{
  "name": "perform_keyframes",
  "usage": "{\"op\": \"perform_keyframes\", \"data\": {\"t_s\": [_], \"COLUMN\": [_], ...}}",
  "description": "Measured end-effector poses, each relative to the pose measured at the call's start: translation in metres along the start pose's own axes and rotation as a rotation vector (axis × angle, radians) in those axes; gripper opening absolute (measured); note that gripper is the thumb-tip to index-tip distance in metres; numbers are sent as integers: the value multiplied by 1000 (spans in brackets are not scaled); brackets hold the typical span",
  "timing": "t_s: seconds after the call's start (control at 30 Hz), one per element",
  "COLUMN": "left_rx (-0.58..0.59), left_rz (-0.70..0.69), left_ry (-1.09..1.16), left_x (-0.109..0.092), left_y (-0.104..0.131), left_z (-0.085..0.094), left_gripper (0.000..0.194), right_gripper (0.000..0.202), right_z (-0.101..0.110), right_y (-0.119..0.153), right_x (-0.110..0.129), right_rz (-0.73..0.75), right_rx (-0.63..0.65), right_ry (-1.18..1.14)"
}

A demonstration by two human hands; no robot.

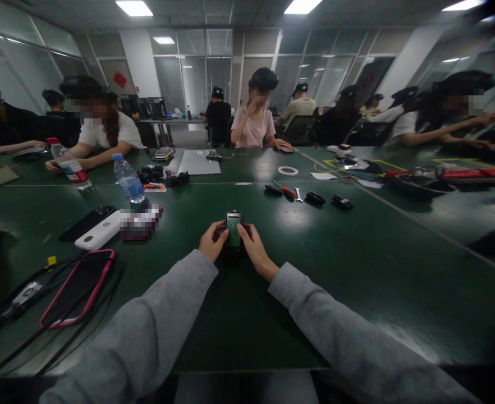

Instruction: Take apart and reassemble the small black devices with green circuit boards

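Note:
Both of my hands hold a small upright rectangular device (233, 229) with a dark rim and a shiny greenish face. A small nub shows at its top edge; I cannot make out its exact kind. My left hand (214, 240) grips its left side, thumb on the front. On the right side, my right hand (253, 247) has its thumb pressed against the face. The fingers behind it are partly hidden. Grey sleeves cover both forearms, which rest over the green table (335, 292).
Left of me lie a pink-rimmed phone (79, 289), black cables (24, 297) and a white power bank (99, 230). Two water bottles stand beyond, one blue-capped (129, 179). Ahead are a screwdriver (287, 192), a wrench (298, 194) and a tape roll (287, 170). Several people sit around.

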State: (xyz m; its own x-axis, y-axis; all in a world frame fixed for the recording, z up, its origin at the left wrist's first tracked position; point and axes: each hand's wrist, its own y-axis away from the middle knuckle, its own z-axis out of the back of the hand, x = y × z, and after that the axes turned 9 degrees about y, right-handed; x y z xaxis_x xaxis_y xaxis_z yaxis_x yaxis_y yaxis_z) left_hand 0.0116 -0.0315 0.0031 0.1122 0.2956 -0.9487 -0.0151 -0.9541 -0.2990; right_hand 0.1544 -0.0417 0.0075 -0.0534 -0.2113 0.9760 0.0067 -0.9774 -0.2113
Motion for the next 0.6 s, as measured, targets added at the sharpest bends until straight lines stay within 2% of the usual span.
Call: {"op": "perform_keyframes", "data": {"t_s": [0.33,0.6], "left_rx": [21,17], "left_rz": [-110,-105], "left_ry": [-204,-211], "left_x": [1,-2], "left_y": [3,4], "left_z": [2,2], "left_gripper": [39,40], "right_gripper": [42,37], "right_z": [-1,0], "right_y": [0,-1], "right_x": [0,-3], "right_rz": [-6,15], "right_rx": [-15,-4], "right_ry": [13,15]}}
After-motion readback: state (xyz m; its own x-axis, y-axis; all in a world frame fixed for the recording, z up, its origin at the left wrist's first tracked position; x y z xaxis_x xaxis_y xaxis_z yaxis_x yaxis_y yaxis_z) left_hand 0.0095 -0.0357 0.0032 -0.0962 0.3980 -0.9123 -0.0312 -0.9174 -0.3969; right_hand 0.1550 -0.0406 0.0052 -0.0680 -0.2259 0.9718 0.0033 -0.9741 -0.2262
